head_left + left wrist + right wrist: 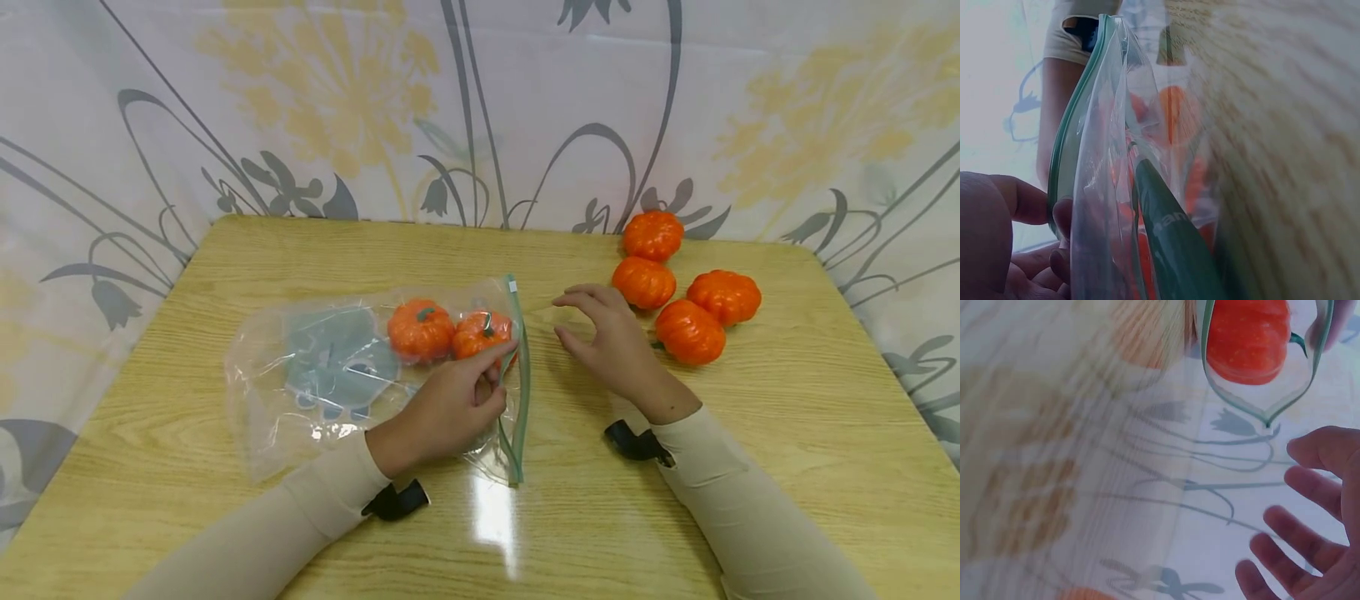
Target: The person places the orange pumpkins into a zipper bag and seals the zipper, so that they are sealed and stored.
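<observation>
A clear zip-top bag [255,392] with a pale blue-green printed figure lies flat, its green-edged mouth [523,392] toward the right. Inside it, near the mouth, sit two small orange pumpkins [420,331] with green stems. My left hand [446,408] pinches the near layer of the mouth's edge; in the left wrist view its fingers [1025,203] grip the green strip. The right wrist view shows the mouth gaping, with a pumpkin [1249,344] just within. My right hand [618,350] hovers between the bag and the loose pumpkins, fingers spread and holding nothing.
Several loose orange pumpkins [690,332] are grouped on the right of the wooden table [585,517], one at its back edge. A flower-patterned cloth [510,108] hangs behind the table and along its sides. Black wrist straps [397,500] show at both sleeves.
</observation>
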`<state>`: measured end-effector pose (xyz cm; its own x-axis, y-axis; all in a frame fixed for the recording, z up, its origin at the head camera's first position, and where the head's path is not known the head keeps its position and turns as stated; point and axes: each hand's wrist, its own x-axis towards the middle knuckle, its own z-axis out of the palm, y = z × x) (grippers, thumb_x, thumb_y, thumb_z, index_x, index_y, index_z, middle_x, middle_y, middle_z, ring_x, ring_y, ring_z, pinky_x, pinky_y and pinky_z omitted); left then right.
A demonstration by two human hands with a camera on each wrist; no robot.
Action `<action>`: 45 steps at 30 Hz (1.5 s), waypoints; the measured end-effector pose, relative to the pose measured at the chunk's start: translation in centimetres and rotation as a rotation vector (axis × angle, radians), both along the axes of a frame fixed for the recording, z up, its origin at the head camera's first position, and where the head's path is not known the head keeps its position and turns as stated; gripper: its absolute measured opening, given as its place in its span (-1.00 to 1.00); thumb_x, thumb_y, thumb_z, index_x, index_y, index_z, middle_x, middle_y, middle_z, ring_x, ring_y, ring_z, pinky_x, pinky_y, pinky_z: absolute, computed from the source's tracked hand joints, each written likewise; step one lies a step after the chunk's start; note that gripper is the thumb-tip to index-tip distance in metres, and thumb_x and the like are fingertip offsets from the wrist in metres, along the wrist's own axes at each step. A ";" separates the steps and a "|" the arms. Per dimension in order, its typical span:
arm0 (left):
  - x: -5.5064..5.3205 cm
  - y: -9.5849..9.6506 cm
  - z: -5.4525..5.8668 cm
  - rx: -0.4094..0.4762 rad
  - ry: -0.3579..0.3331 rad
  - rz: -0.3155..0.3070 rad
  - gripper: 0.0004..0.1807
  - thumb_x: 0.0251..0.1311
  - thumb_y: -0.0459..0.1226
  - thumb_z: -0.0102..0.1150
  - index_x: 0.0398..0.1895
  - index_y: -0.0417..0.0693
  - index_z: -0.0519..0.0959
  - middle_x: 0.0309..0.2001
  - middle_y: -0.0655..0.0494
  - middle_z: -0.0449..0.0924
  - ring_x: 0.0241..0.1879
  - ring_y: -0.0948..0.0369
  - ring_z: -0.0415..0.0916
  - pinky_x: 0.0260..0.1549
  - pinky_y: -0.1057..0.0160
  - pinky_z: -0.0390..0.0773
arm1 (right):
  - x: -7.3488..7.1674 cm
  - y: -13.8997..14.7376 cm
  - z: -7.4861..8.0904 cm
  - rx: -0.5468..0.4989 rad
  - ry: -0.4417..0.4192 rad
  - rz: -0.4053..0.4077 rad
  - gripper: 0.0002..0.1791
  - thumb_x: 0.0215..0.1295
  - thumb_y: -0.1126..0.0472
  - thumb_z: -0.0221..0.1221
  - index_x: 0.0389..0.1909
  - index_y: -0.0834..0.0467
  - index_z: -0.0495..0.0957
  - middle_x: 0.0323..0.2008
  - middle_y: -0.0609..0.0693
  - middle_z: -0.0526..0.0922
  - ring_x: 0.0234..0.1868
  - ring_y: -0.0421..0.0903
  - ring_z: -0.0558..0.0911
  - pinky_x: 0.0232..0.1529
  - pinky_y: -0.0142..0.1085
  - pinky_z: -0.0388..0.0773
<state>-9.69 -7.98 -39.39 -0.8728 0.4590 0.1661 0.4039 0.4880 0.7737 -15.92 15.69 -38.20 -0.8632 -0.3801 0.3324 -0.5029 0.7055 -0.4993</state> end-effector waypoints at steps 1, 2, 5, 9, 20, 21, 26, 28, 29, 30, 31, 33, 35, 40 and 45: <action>0.0 0.0 0.0 0.002 0.000 -0.002 -0.41 0.24 -0.36 0.07 0.38 -0.19 0.40 -0.34 0.18 0.49 -0.60 0.42 0.22 -0.56 0.45 0.35 | 0.0 0.1 0.0 0.004 0.013 -0.012 -0.63 0.24 0.27 0.33 0.06 0.26 0.62 0.16 0.26 0.54 0.22 0.25 0.43 0.24 0.15 0.43; -0.1 0.0 0.0 0.002 0.000 -0.002 -0.41 0.23 -0.36 0.07 0.38 -0.20 0.40 -0.34 0.18 0.49 -0.60 0.42 0.22 -0.56 0.45 0.35 | -0.1 0.1 0.1 0.006 0.025 -0.022 -0.62 0.23 0.27 0.34 0.06 0.26 0.62 0.18 0.27 0.52 0.23 0.26 0.42 0.24 0.16 0.42; -0.1 0.0 0.0 0.001 -0.003 0.000 -0.41 0.23 -0.36 0.08 0.38 -0.19 0.40 -0.34 0.18 0.49 -0.60 0.42 0.22 -0.54 0.44 0.36 | -0.4 0.3 0.0 0.016 0.057 -0.051 -0.61 0.22 0.28 0.35 0.06 0.27 0.61 0.24 0.30 0.47 0.28 0.30 0.37 0.25 0.20 0.40; -0.1 0.0 0.0 -0.008 -0.004 0.005 -0.41 0.23 -0.35 0.08 0.38 -0.17 0.41 -0.33 0.19 0.50 -0.59 0.42 0.23 -0.51 0.44 0.37 | -0.7 0.7 0.0 0.030 0.105 -0.087 -0.62 0.20 0.29 0.35 0.05 0.27 0.62 0.27 0.34 0.44 0.31 0.35 0.35 0.30 0.25 0.33; -0.2 -0.3 0.1 -0.018 -0.011 -0.001 -0.41 0.23 -0.35 0.08 0.38 -0.17 0.40 -0.32 0.19 0.49 -0.58 0.41 0.21 -0.51 0.44 0.35 | -1.3 1.7 -0.1 0.146 0.134 -0.178 -0.46 0.19 0.27 0.33 0.22 0.27 0.51 0.35 0.41 0.30 0.33 0.43 0.28 0.34 0.33 0.17; -0.2 -0.3 0.1 -0.018 -0.010 -0.003 -0.42 0.23 -0.35 0.07 0.38 -0.17 0.40 -0.32 0.19 0.48 -0.58 0.41 0.20 -0.51 0.44 0.34 | -1.4 1.8 -0.1 0.154 0.131 -0.184 -0.45 0.19 0.27 0.33 0.23 0.27 0.50 0.35 0.41 0.29 0.34 0.43 0.27 0.34 0.33 0.17; -0.2 -0.3 0.2 -0.017 -0.002 -0.008 -0.42 0.24 -0.35 0.07 0.38 -0.18 0.40 -0.33 0.19 0.48 -0.59 0.42 0.18 -0.51 0.45 0.33 | -1.6 2.2 0.2 0.164 0.120 -0.198 -0.43 0.20 0.26 0.32 0.26 0.27 0.48 0.38 0.41 0.24 0.39 0.46 0.20 0.37 0.36 0.11; -0.3 -0.2 0.2 -0.018 0.004 -0.009 -0.42 0.24 -0.35 0.07 0.38 -0.18 0.40 -0.33 0.19 0.47 -0.59 0.41 0.18 -0.51 0.45 0.33 | -1.7 2.3 0.3 0.167 0.112 -0.210 -0.42 0.20 0.25 0.32 0.26 0.28 0.48 0.39 0.41 0.23 0.41 0.46 0.17 0.39 0.37 0.09; -0.3 -0.2 0.2 -0.018 0.007 -0.009 -0.41 0.24 -0.35 0.07 0.38 -0.17 0.40 -0.33 0.19 0.48 -0.59 0.41 0.19 -0.51 0.45 0.33 | -1.8 2.4 0.3 0.170 0.106 -0.219 -0.41 0.21 0.25 0.32 0.27 0.27 0.47 0.40 0.41 0.22 0.42 0.46 0.16 0.39 0.37 0.08; -0.2 -0.2 0.2 -0.017 0.008 -0.010 -0.41 0.23 -0.35 0.07 0.38 -0.17 0.40 -0.33 0.19 0.48 -0.58 0.41 0.20 -0.50 0.44 0.34 | -1.8 2.5 0.4 0.172 0.101 -0.226 -0.41 0.21 0.25 0.32 0.27 0.28 0.47 0.40 0.41 0.22 0.43 0.46 0.15 0.39 0.37 0.08; -0.2 -0.2 0.2 -0.018 0.008 -0.010 -0.41 0.23 -0.35 0.07 0.39 -0.17 0.40 -0.33 0.19 0.48 -0.58 0.41 0.20 -0.51 0.44 0.34 | -1.8 2.6 0.4 0.176 0.096 -0.234 -0.40 0.21 0.24 0.32 0.28 0.27 0.47 0.40 0.41 0.21 0.43 0.46 0.14 0.40 0.36 0.07; -0.2 -0.2 0.2 -0.021 0.001 -0.009 -0.40 0.23 -0.34 0.06 0.39 -0.16 0.39 -0.34 0.19 0.48 -0.58 0.41 0.20 -0.51 0.44 0.34 | -1.8 2.8 0.4 0.183 0.089 -0.247 -0.40 0.21 0.25 0.32 0.29 0.27 0.46 0.41 0.42 0.18 0.44 0.47 0.11 0.41 0.36 0.05; -0.1 -0.1 0.2 -0.022 -0.008 -0.009 -0.40 0.23 -0.34 0.06 0.40 -0.16 0.39 -0.34 0.19 0.47 -0.59 0.41 0.19 -0.51 0.44 0.33 | -1.9 3.0 0.4 0.192 0.082 -0.254 -0.39 0.21 0.26 0.30 0.30 0.27 0.44 0.42 0.44 0.15 0.45 0.49 0.08 0.42 0.36 0.03; 0.1 -0.1 0.0 -0.019 -0.018 -0.006 -0.40 0.22 -0.34 0.06 0.39 -0.16 0.39 -0.34 0.20 0.47 -0.59 0.42 0.18 -0.52 0.45 0.31 | -1.9 3.5 0.2 0.228 0.049 -0.272 -0.34 0.24 0.25 0.26 0.37 0.26 0.36 0.45 0.45 0.06 0.46 0.54 0.00 0.43 0.38 -0.03; 0.0 -0.1 0.0 -0.017 -0.008 -0.012 -0.40 0.21 -0.35 0.06 0.39 -0.16 0.40 -0.34 0.20 0.47 -0.59 0.42 0.18 -0.53 0.45 0.30 | -2.0 4.0 0.2 0.236 -0.025 -0.296 -0.25 0.28 0.23 0.22 0.47 0.25 0.21 0.48 0.47 -0.01 0.46 0.58 -0.06 0.43 0.40 -0.08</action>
